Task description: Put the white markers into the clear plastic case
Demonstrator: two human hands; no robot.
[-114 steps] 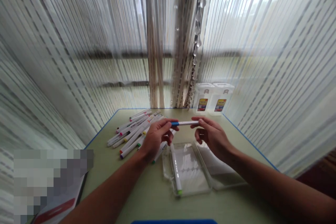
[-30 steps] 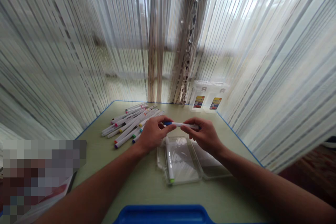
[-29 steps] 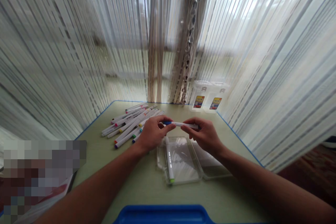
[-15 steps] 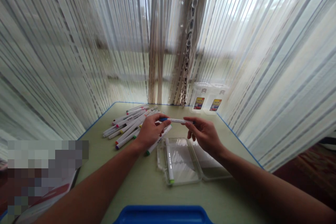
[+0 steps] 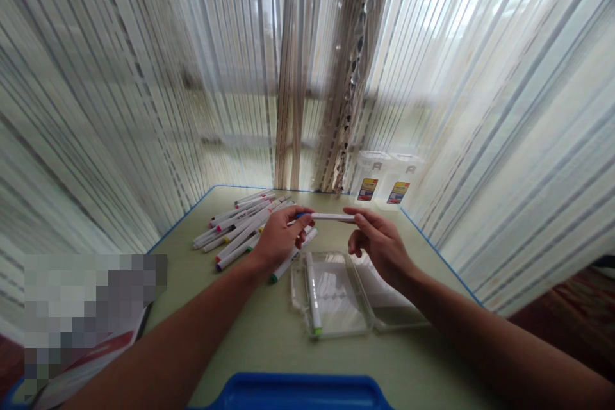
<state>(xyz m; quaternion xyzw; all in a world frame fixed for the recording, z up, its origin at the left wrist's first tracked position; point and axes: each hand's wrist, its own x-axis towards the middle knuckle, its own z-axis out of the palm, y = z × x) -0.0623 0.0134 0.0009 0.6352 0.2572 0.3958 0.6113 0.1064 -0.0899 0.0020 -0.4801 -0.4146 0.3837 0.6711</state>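
Both my hands hold one white marker (image 5: 330, 216) level above the table. My left hand (image 5: 278, 239) pinches its blue-capped end, and my right hand (image 5: 379, 245) pinches the other end with fingertips. Below them lies an open clear plastic case (image 5: 343, 328) with one green-tipped marker (image 5: 313, 293) inside along its left side. A pile of several white markers (image 5: 240, 229) with coloured caps lies just left of my left hand.
Two white plastic tubs (image 5: 387, 180) with labels stand at the back right corner of the green table (image 5: 269, 346). Sheer striped curtains (image 5: 144, 90) surround the table. A blue tray edge (image 5: 298, 392) shows at the bottom. Papers (image 5: 91, 359) lie at the lower left.
The marker and both hands have risen slightly and shifted a little right in view. My right fingers have loosened to a fingertip pinch. The view has moved a little.
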